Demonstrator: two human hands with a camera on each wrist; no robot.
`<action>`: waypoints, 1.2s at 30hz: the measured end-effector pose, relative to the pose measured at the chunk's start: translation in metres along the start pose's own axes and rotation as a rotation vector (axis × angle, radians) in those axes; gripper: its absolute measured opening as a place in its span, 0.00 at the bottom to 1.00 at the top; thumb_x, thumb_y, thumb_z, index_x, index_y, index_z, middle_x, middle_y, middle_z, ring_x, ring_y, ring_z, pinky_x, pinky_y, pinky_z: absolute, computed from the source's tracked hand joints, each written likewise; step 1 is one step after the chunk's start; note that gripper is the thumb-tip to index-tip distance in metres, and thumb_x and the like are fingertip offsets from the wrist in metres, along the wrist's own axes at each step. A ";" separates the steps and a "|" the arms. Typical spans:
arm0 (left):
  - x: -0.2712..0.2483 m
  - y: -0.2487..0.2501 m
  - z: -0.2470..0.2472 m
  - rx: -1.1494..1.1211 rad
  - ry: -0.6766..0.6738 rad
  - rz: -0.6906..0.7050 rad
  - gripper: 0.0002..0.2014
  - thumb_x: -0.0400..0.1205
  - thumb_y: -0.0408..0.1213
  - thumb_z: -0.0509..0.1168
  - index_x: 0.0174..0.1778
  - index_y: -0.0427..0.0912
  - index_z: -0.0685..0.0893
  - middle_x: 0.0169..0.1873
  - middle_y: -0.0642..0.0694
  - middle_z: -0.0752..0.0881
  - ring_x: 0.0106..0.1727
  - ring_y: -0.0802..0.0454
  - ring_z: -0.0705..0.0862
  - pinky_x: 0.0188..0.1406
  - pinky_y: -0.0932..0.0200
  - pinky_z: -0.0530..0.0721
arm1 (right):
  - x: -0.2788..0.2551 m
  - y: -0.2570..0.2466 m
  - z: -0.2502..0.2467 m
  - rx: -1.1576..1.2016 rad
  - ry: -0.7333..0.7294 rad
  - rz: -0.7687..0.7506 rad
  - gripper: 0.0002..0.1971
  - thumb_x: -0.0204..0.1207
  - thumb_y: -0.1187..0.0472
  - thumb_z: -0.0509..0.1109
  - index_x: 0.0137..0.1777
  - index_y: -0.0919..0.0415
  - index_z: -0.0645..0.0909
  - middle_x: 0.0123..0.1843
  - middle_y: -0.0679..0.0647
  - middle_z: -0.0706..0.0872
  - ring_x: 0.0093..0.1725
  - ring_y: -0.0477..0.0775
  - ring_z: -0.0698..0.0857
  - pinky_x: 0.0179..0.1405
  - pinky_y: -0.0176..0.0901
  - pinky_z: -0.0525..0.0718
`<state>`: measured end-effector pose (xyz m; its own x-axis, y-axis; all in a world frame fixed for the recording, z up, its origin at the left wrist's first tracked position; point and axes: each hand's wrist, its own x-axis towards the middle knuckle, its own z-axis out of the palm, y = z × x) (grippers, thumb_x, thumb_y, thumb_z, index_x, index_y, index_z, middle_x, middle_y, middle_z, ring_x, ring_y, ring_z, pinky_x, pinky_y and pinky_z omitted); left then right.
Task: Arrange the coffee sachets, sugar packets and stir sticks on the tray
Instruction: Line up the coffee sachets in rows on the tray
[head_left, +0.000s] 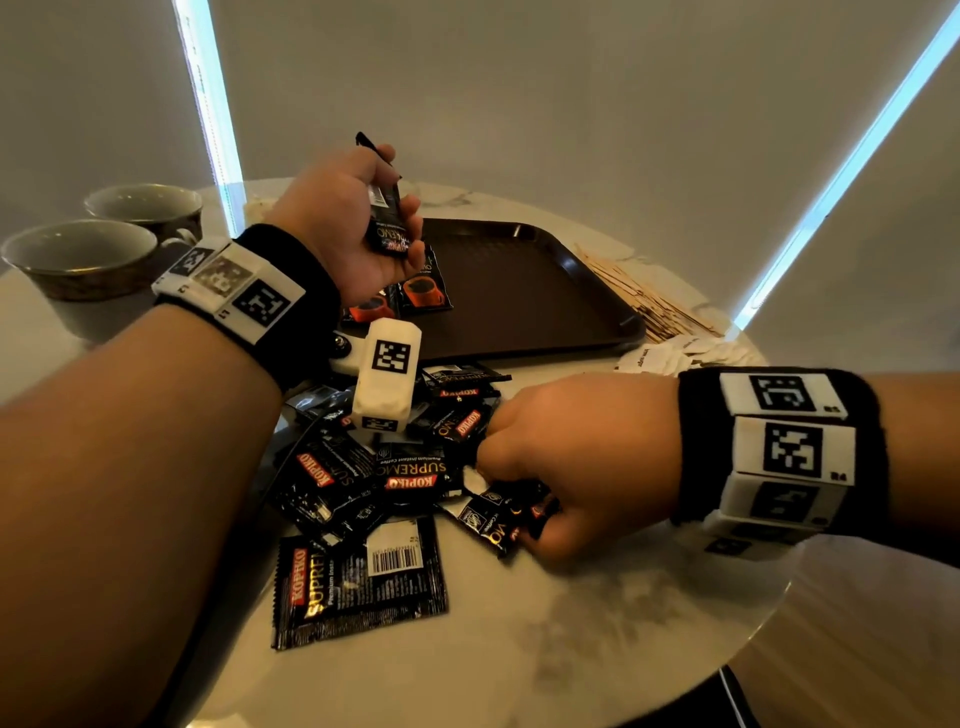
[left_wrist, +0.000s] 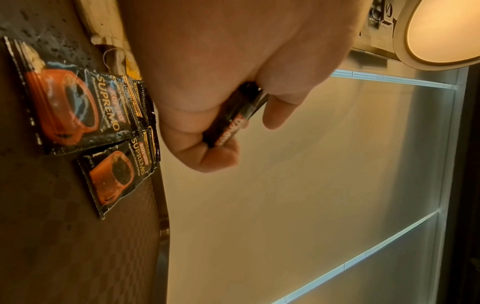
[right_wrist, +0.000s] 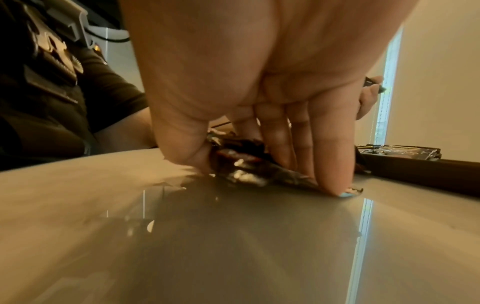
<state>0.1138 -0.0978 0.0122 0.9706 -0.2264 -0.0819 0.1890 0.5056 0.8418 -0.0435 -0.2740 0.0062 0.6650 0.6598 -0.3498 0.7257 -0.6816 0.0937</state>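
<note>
Coffee sachets (head_left: 363, 488): light, slick foil, we pinch edges | left hand (head_left: 343, 228) grips one over tray (head_left: 545, 291) | right hand (head_left: 566, 462) pinches another beside tray

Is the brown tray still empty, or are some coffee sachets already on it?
Not empty. Two coffee sachets with orange cup pictures lie flat at the near left corner of the tray; the rest of it is bare.

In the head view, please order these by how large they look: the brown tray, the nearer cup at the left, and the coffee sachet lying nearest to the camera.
1. brown tray, clearly largest.
2 and 3. nearer cup and nearest coffee sachet look about alike; the sachet lies closer to the camera, so I would not rank them.
</note>
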 end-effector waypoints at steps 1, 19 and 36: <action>-0.001 0.000 0.001 0.007 -0.004 -0.001 0.16 0.84 0.34 0.57 0.63 0.55 0.79 0.42 0.44 0.81 0.38 0.50 0.81 0.36 0.56 0.81 | 0.000 -0.001 0.000 -0.027 -0.020 0.005 0.15 0.72 0.46 0.74 0.52 0.53 0.79 0.48 0.49 0.79 0.47 0.56 0.82 0.44 0.50 0.85; -0.004 0.000 0.003 0.019 0.006 0.001 0.16 0.84 0.33 0.57 0.63 0.55 0.81 0.44 0.44 0.81 0.39 0.50 0.81 0.35 0.56 0.81 | -0.019 0.024 0.012 0.052 0.088 0.019 0.24 0.75 0.52 0.60 0.71 0.50 0.79 0.58 0.52 0.86 0.56 0.58 0.85 0.50 0.54 0.85; -0.009 0.003 0.006 0.110 0.039 -0.062 0.02 0.88 0.35 0.56 0.52 0.45 0.74 0.40 0.47 0.76 0.42 0.51 0.80 0.41 0.50 0.84 | -0.036 0.077 -0.013 0.189 0.234 0.073 0.22 0.73 0.53 0.64 0.66 0.43 0.87 0.46 0.28 0.84 0.44 0.27 0.81 0.47 0.19 0.76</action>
<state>0.1048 -0.0995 0.0186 0.9630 -0.2211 -0.1542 0.2332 0.3967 0.8878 -0.0096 -0.3459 0.0382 0.7524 0.6472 -0.1220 0.6436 -0.7619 -0.0725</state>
